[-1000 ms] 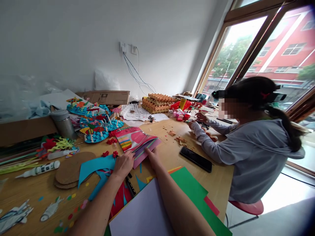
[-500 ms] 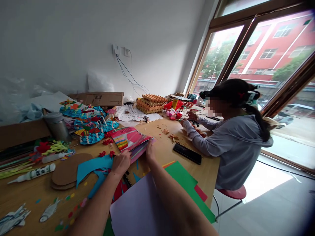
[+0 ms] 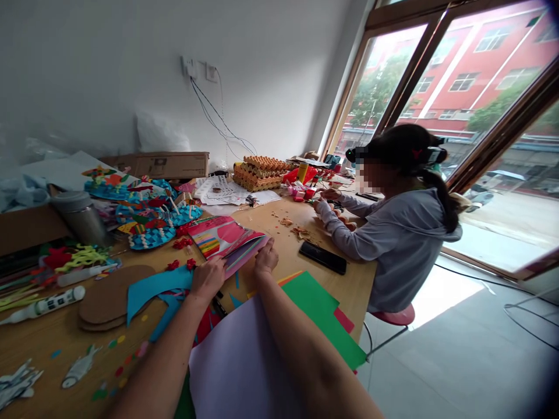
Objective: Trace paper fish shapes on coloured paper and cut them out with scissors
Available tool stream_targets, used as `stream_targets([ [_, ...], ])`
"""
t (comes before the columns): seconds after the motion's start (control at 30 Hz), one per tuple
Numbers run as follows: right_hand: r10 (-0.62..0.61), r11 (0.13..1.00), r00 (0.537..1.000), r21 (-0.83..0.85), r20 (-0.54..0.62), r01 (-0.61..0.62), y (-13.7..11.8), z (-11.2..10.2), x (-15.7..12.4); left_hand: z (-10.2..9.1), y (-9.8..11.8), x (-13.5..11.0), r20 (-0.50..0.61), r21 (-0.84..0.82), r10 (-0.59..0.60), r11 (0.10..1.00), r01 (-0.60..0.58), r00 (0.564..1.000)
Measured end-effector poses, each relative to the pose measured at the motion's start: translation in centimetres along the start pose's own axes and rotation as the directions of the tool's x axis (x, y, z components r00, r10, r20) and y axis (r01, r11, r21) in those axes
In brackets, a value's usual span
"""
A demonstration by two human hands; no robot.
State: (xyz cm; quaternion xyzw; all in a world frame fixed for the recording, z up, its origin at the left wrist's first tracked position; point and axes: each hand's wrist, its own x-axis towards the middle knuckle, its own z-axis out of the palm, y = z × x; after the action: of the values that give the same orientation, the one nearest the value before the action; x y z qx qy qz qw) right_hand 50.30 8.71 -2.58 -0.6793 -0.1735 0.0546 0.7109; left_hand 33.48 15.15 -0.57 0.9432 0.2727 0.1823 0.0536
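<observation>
A pack of coloured paper (image 3: 227,240) in a pink wrapper lies on the wooden table (image 3: 297,244). My left hand (image 3: 207,278) is curled at its near edge, fingers tucked under the sheets. My right hand (image 3: 266,258) pinches the right corner of the same pack. A pale lilac sheet (image 3: 244,361) lies under my right forearm. Beside it are a green sheet (image 3: 323,314) and cut blue paper (image 3: 152,288).
A person in a grey hoodie (image 3: 393,233) sits at the table's right side, handling small pieces, with a black phone (image 3: 323,257) by the elbow. Woven paper crafts (image 3: 152,218), a metal flask (image 3: 81,218), glue tubes (image 3: 43,304), cardboard ovals (image 3: 109,299) and egg trays (image 3: 257,171) crowd the left and back.
The view has swung to the right and the room has shifted left. My right hand has closed tighter on the pack's corner. My left hand stays at the near edge.
</observation>
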Motion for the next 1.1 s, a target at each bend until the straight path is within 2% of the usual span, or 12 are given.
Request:
stream_targets([
  [0.1, 0.023, 0.999, 0.98, -0.029, -0.196, -0.029, -1.6, 0.2, 0.1, 0.1, 0.0, 0.0, 0.002, 0.002, -0.004, 1.0, 0.004, 1.0],
  [0.23, -0.034, 0.999, 0.968, -0.017, -0.248, 0.031, -4.6, 0.0, -0.8, 0.1, 0.2, 0.1, 0.004, 0.001, -0.011, 1.0, 0.011, 1.0],
  [0.33, -0.196, 0.981, 0.968, -0.031, -0.158, 0.194, -7.3, -0.9, -2.7, 0.1, 0.2, 0.0, 0.005, 0.0, -0.01, 1.0, 0.01, 1.0],
  [0.4, -0.426, 0.905, 0.905, -0.004, 0.019, 0.426, -9.2, -1.5, -4.1, 0.1, 0.3, 0.0, 0.002, 0.001, -0.014, 1.0, 0.014, 1.0],
  [0.47, -0.469, 0.88, 0.882, 0.113, 0.047, 0.462, -11.1, -1.9, -4.9, 0.1, 0.3, -0.1, 0.002, 0.001, -0.019, 1.0, 0.019, 1.0],
  [0.6, 0.017, 0.802, 0.999, 0.597, -0.032, 0.005, -14.8, -2.5, -3.8, 0.0, 0.4, -0.1, 0.017, -0.003, -0.026, 1.0, 0.026, 1.0],
  [0.7, 0.204, 0.614, 0.966, 0.748, 0.156, -0.251, -16.2, -3.1, -2.3, -0.2, 0.4, -0.1, 0.025, -0.006, -0.029, 1.0, 0.029, 0.999],
  [0.8, 0.228, 0.568, 0.946, 0.757, 0.231, -0.322, -16.3, -3.3, -2.4, -0.2, 0.4, -0.1, 0.022, -0.009, -0.028, 1.0, 0.028, 0.999],
  [0.87, 0.186, 0.634, 0.97, 0.736, 0.154, -0.238, -16.0, -2.8, -3.5, -0.1, 0.4, 0.0, 0.019, -0.009, -0.025, 1.0, 0.025, 1.0],
  [0.97, -0.106, 0.855, 0.992, 0.515, 0.07, 0.055, -15.1, -1.5, -5.8, 0.0, 0.4, 0.0, 0.016, -0.007, -0.022, 1.0, 0.022, 1.0],
  [1.03, -0.223, 0.944, 0.925, 0.303, 0.308, 0.127, -14.5, -0.6, -6.9, 0.0, 0.5, 0.0, 0.014, -0.005, -0.025, 1.0, 0.025, 1.0],
  [1.1, -0.153, 0.984, 0.829, 0.162, 0.538, 0.077, -14.0, 0.0, -7.3, -0.1, 0.6, 0.0, 0.011, -0.004, -0.028, 1.0, 0.028, 1.0],
])
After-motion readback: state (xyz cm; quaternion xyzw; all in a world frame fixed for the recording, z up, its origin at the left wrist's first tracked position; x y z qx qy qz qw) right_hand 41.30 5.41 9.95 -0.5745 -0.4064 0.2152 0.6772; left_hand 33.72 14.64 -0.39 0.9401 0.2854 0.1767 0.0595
